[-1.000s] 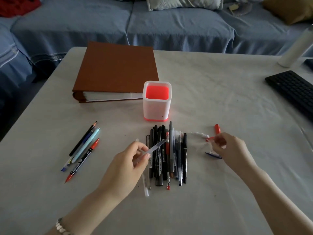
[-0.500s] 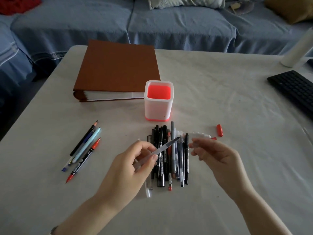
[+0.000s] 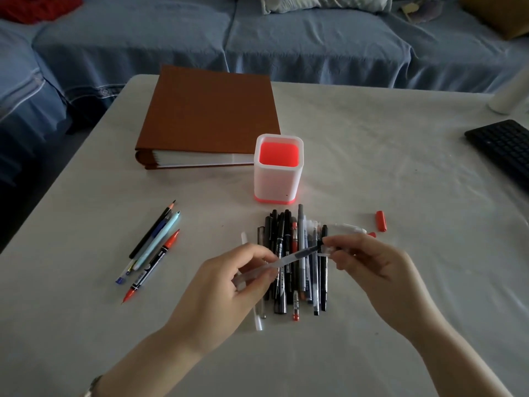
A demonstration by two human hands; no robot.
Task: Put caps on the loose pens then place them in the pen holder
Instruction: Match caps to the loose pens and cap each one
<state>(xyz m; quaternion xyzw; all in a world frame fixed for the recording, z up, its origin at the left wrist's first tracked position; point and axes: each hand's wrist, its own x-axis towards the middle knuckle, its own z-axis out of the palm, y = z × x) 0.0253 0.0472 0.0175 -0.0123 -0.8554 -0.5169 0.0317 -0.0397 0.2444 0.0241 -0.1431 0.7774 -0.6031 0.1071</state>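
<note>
Left hand: Your left hand [image 3: 229, 285] pinches a clear pen [image 3: 286, 260] by its rear half between thumb and fingertips. The tip points up and to the right, above the pile.
Right hand: Your right hand [image 3: 372, 265] pinches a clear cap [image 3: 326, 250] between thumb and forefinger, with the other fingers loosely curled.
Just changed: A second ago your right hand was out to the right among the loose caps. It has since come across with one, and the cap's mouth now meets the pen tip.
Meaning: The search for a cap looks finished and you are on the capping step. I cannot tell whether the cap has seated yet.
Pen holder: The pen holder [image 3: 274, 184] stands upright just behind the pile, beside the binder [image 3: 209, 118]. No pens show in it, so the task is at an early stage.
Pile: The pile of pens [image 3: 282, 293] lies on the table [image 3: 386, 173] under your hands.
Others: A few pens [image 3: 154, 247] lie well to the left, and a red cap [image 3: 380, 220] lies to the right of the pile.
Next: Push the cap straight along the barrel, because a tilted cap could slip off the tip.
</note>
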